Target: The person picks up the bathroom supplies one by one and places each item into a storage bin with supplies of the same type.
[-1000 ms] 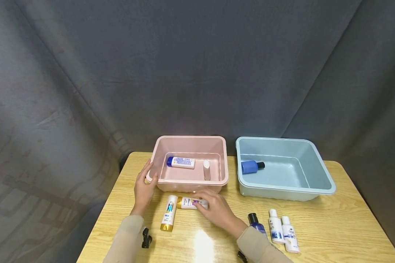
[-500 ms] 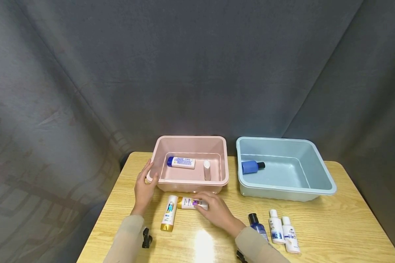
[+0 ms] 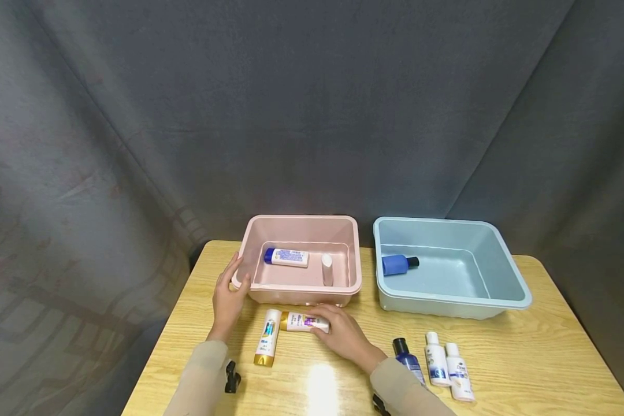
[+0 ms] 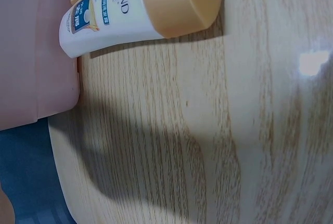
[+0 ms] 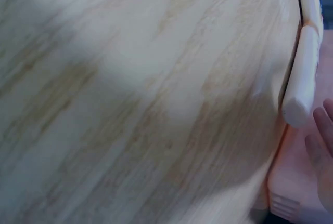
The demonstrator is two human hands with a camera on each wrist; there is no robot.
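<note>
My left hand rests at the front left corner of the pink bin, fingers along its outer side and thumb at the front rim. My right hand lies by the right end of a white bottle with a gold cap, lying sideways before the bin. In the right wrist view its fingers are loosely extended beside the bottle's white end. A second gold-capped white bottle lies to the left, cap toward me. Inside the bin are a blue-capped white bottle and an upright white one.
A light blue bin stands at the right, with a blue black-capped bottle inside. In front lie a dark blue bottle beside my right sleeve and two white bottles. A grey curtain hangs behind the wooden table.
My right thumb has slid off the bottle's label toward its near edge, so more of the label shows. The left hand and the bins have stayed put.
</note>
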